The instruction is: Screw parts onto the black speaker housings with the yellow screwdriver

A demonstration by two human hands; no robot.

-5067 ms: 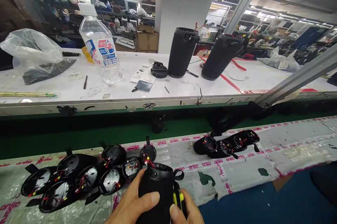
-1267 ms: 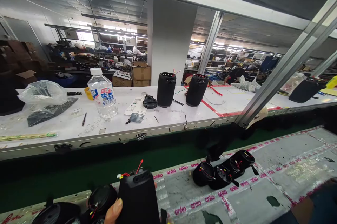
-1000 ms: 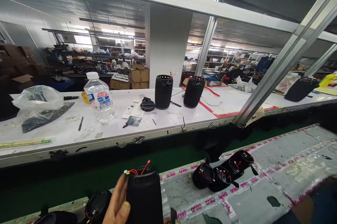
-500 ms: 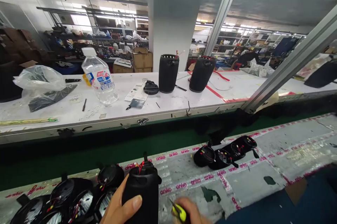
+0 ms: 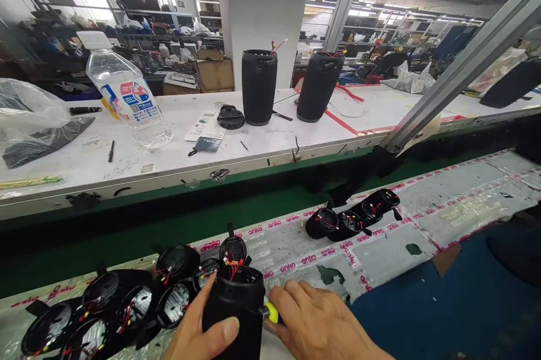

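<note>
In the head view my left hand is wrapped round the left side of a black cylindrical speaker body, thumb across its front. Its open top faces up, and red and yellow wires stick out of it. My right hand is closed on a small yellow-handled tool, held at the speaker's right side near the upper rim. The tool's tip is hidden against the black body, so I cannot tell whether it touches. Left of the speaker lie several black speaker housings with loose wires.
More black housings lie on the taped grey bench, right of centre. On the white table behind stand a water bottle and two black speaker bodies. A metal post slants across the right.
My right hand has moved up and left with the yellow-handled tool, to the speaker's side. The speaker stays in my left hand, slightly lower. The view has tilted down.
</note>
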